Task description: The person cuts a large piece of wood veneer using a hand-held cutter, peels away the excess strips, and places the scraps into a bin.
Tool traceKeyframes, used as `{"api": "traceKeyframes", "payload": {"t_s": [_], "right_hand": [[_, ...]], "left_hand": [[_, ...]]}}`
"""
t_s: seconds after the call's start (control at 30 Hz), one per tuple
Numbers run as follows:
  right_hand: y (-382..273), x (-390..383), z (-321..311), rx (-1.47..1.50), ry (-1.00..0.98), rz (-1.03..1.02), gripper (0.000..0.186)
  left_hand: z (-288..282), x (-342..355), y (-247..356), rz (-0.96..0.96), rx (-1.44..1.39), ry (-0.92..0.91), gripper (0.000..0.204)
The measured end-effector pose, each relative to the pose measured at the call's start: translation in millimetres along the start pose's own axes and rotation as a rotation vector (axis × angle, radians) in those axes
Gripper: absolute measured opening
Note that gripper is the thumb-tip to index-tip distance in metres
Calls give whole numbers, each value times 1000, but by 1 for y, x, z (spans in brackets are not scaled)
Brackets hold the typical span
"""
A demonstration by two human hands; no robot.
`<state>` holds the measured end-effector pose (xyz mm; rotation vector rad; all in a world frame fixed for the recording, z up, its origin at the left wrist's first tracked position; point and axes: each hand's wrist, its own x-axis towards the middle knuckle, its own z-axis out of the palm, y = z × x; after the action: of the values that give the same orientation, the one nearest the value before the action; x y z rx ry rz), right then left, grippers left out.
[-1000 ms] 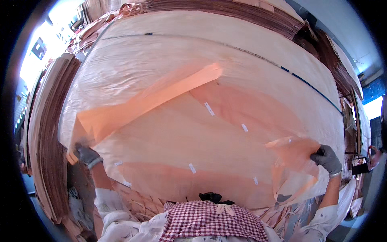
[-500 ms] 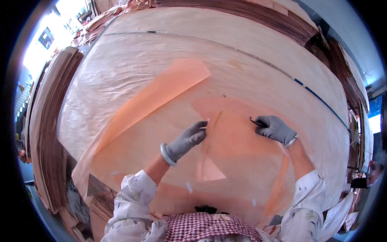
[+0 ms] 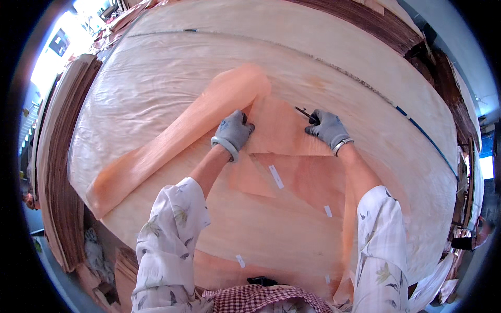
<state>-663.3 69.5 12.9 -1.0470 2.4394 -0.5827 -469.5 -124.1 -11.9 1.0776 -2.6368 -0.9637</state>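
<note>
The left hand (image 3: 233, 131) pinches the patch (image 3: 279, 128); the right hand (image 3: 330, 128) grips a dark tool (image 3: 308, 116). The patch lies between them, showing no tape (probably unfixed), though tape (image 3: 275, 177) already sits nearby.

We are facing the bench (image 3: 386, 120), with a side stack (image 3: 60, 161) beyond its left edge, a far stack (image 3: 365, 23) behind its far right and a rod (image 3: 342, 72) crossing its far part. On it, a long sheet (image 3: 177, 130) is lying left of a loose sheet (image 3: 276, 125), which is lying between our left hand (image 3: 235, 130) and right hand (image 3: 329, 128); paper tabs (image 3: 276, 177) are lying nearer us.
</note>
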Motion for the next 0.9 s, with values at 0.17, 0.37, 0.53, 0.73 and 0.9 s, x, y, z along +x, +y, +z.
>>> {"api": "traceKeyframes", "payload": {"t_s": [0.17,0.37,0.53,0.73,0.9], "right_hand": [[-5,5,6,-68,47,17,36],[-11,2,5,-148,141,-45,28],[0,-13,7,38,320,-283,21],[-1,-23,13,10,-66,-270,23],[-30,-12,20,-200,-137,-295,26]], "left_hand": [[6,-3,1,132,95,152,24],[7,-8,5,311,478,118,16],[4,-6,2,519,677,229,19],[6,11,-10,529,289,95,18],[3,35,-17,498,216,25,16]]}}
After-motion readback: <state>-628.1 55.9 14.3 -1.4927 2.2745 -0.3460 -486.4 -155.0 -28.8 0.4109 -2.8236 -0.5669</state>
